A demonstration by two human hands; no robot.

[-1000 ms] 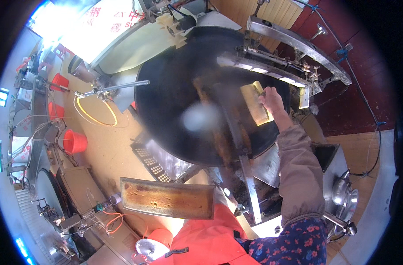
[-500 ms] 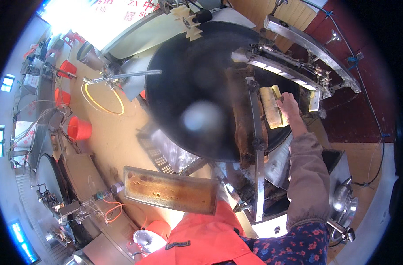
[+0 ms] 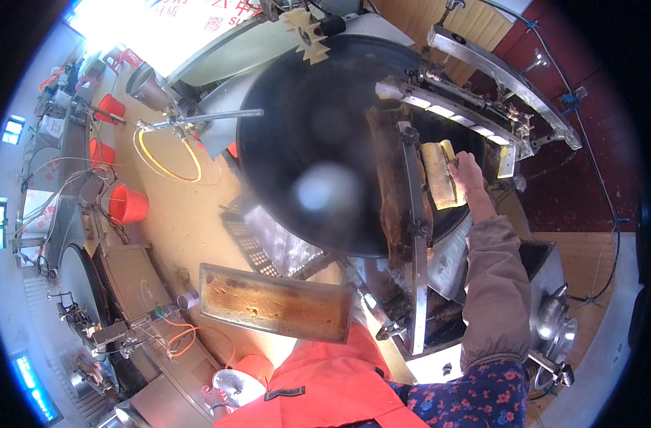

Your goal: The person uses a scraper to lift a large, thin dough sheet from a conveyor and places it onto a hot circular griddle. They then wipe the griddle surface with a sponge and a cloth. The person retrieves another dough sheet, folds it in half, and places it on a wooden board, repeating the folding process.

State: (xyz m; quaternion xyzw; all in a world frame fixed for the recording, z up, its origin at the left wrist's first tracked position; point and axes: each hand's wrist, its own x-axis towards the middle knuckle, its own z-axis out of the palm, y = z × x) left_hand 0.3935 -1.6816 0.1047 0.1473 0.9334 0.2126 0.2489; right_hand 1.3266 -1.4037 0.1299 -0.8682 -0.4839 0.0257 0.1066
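My right hand is closed on the yellow edge of a cream-coloured pad-like piece. That piece rests against the large round black plate, near its right rim. Just left of the pad a metal bar crosses the plate, with a brown-stained strip alongside it. At the lower edge, my left hand is beside a red bucket with a pale interior. Its fingers are small and partly hidden, so whether they grip anything cannot be made out.
A shallow brown-stained metal tray stands before me, left of my red apron. A perforated dark crate lies under the plate. A curved metal arm overhangs the far right. A metal pipe reaches in from the left; red buckets stand beyond.
My left hand shows a little more beside the red bucket. My right hand holds the cream pad in nearly the same place. The whole view has shifted slightly.
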